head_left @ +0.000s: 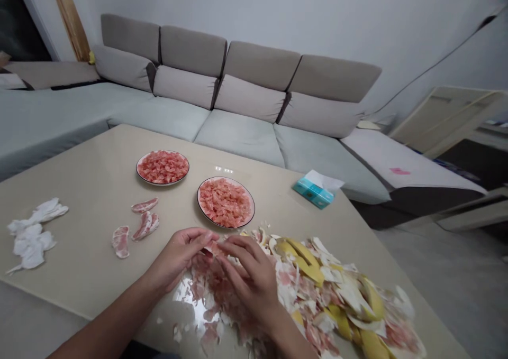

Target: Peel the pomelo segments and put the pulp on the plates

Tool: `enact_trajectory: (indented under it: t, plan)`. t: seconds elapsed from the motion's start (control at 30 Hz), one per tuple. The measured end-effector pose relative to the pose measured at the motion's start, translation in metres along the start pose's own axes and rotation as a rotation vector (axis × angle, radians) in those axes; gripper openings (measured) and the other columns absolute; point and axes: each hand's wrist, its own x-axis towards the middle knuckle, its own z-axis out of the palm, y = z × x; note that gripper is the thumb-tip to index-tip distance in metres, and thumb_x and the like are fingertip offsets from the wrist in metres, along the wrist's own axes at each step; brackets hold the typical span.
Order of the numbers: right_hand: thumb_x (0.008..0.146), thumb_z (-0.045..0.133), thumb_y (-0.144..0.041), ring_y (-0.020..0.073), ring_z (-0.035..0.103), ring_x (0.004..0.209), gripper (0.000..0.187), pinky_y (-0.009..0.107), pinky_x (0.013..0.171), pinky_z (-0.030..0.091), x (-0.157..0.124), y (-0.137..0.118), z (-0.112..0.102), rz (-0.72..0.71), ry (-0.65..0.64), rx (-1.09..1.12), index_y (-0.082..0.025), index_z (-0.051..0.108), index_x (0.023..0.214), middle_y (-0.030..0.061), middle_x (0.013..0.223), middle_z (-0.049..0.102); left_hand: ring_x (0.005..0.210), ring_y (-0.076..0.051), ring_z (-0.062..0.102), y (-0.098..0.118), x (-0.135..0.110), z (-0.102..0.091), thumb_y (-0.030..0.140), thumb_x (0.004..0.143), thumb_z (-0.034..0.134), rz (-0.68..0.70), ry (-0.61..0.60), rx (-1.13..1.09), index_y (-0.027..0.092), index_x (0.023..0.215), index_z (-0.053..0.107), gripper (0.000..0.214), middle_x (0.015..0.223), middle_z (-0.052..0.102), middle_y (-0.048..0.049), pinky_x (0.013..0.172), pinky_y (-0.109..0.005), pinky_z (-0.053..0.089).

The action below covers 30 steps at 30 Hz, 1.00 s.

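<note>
My left hand (184,256) pinches a small pink pomelo piece (213,248) between thumb and fingers. From the other side, my right hand (250,272) grips the same piece with its fingertips, so most of it is hidden. Just beyond them is a plate (199,206) heaped with pink pomelo flesh (226,201). Several pomelo segments (121,241) with whitish membrane lie to the left. Under and right of my hands spreads a pile of torn membranes and yellow pomelo peel (304,258).
A second plate (138,176) of pink flesh stands farther back. Crumpled tissues (34,245) lie at the table's left, and a blue tissue pack (315,191) at its right edge. A grey sofa (238,131) borders the table's (91,171) far side.
</note>
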Motion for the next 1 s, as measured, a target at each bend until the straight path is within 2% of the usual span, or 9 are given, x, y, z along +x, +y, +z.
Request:
enact_trajectory:
  t: [0.17, 0.3, 0.5, 0.6, 0.67, 0.73, 0.83, 0.93, 1.0]
  plan:
    - [0.085, 0.067, -0.020, 0.0184, 0.063, 0.079, 0.006, 0.030, 0.072, 0.049, 0.010, -0.009, -0.005, 0.228, 0.002, 0.197, -0.022, 0.071, 0.089, 0.0040, 0.084, 0.069, 0.059, -0.010, 0.059, 0.002, -0.003, -0.001, 0.032, 0.073, 0.077, 0.085, -0.077, 0.090, 0.015, 0.098, 0.066, 0.032, 0.080, 0.067, -0.0024, 0.056, -0.022, 0.050]
    - [0.086, 0.066, -0.026, 0.0189, 0.064, 0.083, 0.008, 0.029, 0.076, 0.048, 0.000, -0.005, -0.005, 0.394, -0.026, 0.363, -0.024, 0.073, 0.088, 0.0031, 0.087, 0.071, 0.056, -0.009, 0.055, 0.002, -0.005, 0.001, 0.032, 0.075, 0.075, 0.068, -0.066, 0.148, 0.013, 0.088, 0.066, 0.025, 0.071, 0.063, 0.0005, 0.053, -0.020, 0.047]
    - [0.088, 0.063, -0.029, 0.0187, 0.065, 0.083, 0.013, 0.029, 0.078, 0.048, -0.006, 0.000, -0.006, 0.466, -0.071, 0.472, -0.025, 0.074, 0.089, 0.0031, 0.087, 0.073, 0.061, -0.010, 0.058, 0.000, -0.006, 0.003, 0.032, 0.076, 0.074, 0.033, -0.054, 0.171, 0.014, 0.089, 0.066, 0.024, 0.072, 0.063, 0.0004, 0.058, -0.020, 0.048]
    - [0.085, 0.065, -0.029, 0.0194, 0.064, 0.090, 0.012, 0.029, 0.082, 0.047, -0.006, 0.002, -0.005, 0.480, -0.034, 0.451, -0.025, 0.074, 0.092, 0.0043, 0.093, 0.071, 0.069, -0.013, 0.062, -0.003, -0.005, 0.004, 0.029, 0.077, 0.073, 0.047, -0.045, 0.210, 0.016, 0.089, 0.065, 0.020, 0.078, 0.066, -0.0014, 0.064, -0.024, 0.051]
    - [0.082, 0.068, -0.029, 0.0175, 0.063, 0.083, 0.020, 0.027, 0.075, 0.049, -0.008, 0.002, -0.002, 0.544, 0.031, 0.465, -0.026, 0.070, 0.102, 0.0034, 0.093, 0.069, 0.080, -0.016, 0.064, -0.006, -0.004, 0.004, 0.023, 0.076, 0.072, 0.168, -0.009, 0.268, 0.017, 0.086, 0.065, 0.014, 0.085, 0.065, -0.0023, 0.073, -0.027, 0.052]
    - [0.080, 0.071, -0.030, 0.0141, 0.061, 0.068, 0.027, 0.023, 0.061, 0.049, -0.010, 0.000, 0.000, 0.633, 0.091, 0.513, -0.025, 0.066, 0.106, 0.0008, 0.084, 0.067, 0.092, -0.018, 0.063, -0.009, -0.004, 0.005, 0.015, 0.075, 0.070, 0.379, 0.057, 0.373, 0.019, 0.082, 0.066, 0.009, 0.092, 0.063, -0.0030, 0.082, -0.029, 0.052]
    - [0.077, 0.072, -0.031, 0.0124, 0.056, 0.057, 0.014, 0.021, 0.053, 0.046, -0.012, -0.005, 0.002, 0.696, 0.056, 0.555, -0.021, 0.068, 0.086, -0.0008, 0.069, 0.063, 0.098, -0.018, 0.061, -0.015, -0.008, 0.005, 0.005, 0.077, 0.062, 0.681, 0.146, 0.657, 0.021, 0.087, 0.066, 0.019, 0.100, 0.059, -0.0043, 0.083, -0.029, 0.052]
    - [0.076, 0.071, -0.033, 0.0145, 0.058, 0.059, 0.015, 0.023, 0.053, 0.046, -0.011, -0.011, 0.003, 0.714, -0.008, 0.553, -0.018, 0.071, 0.075, 0.0020, 0.067, 0.066, 0.101, -0.017, 0.059, -0.021, -0.014, 0.006, -0.001, 0.080, 0.055, 0.876, 0.115, 0.909, 0.022, 0.102, 0.063, 0.032, 0.107, 0.056, -0.0059, 0.087, -0.029, 0.051]
    - [0.076, 0.071, -0.035, 0.0161, 0.060, 0.062, 0.017, 0.024, 0.056, 0.047, -0.011, -0.012, 0.003, 0.730, 0.021, 0.559, -0.018, 0.073, 0.077, 0.0037, 0.070, 0.069, 0.106, -0.018, 0.057, -0.024, -0.017, 0.007, -0.002, 0.083, 0.051, 0.934, 0.062, 0.979, 0.021, 0.110, 0.060, 0.036, 0.113, 0.053, -0.0078, 0.091, -0.030, 0.050]
